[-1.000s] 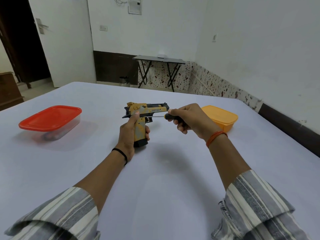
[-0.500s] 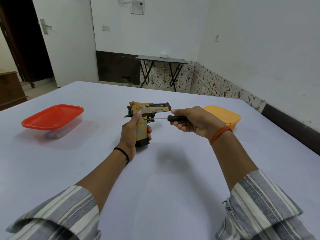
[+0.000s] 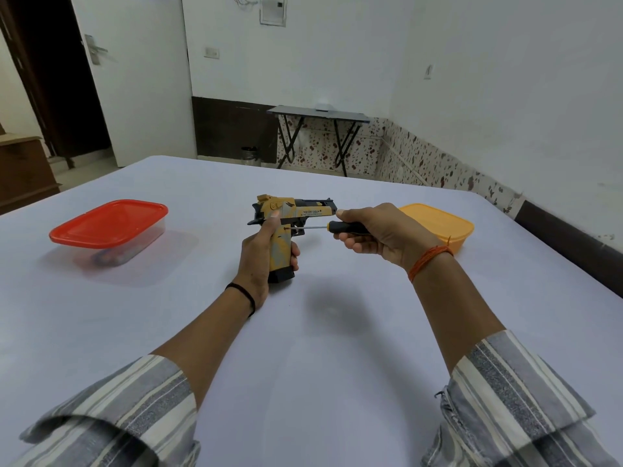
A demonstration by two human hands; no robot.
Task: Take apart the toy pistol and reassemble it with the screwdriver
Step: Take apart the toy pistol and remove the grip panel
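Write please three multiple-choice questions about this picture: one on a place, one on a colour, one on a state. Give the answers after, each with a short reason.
1. Where does the container with the red lid stand?
A. left of the toy pistol
B. right of the toy pistol
C. under the left hand

2. What colour is the screwdriver's handle?
A. red
B. black
C. white

3. How is the toy pistol held?
A. lying flat, untouched
B. upright, gripped by the left hand
C. pinched by the right hand

Answers:
1 A: it stands left of the toy pistol.
2 B: the screwdriver shows black beside the right hand.
3 B: the left hand grips its handle.

Red-lidded box [image 3: 109,227] contents blurred
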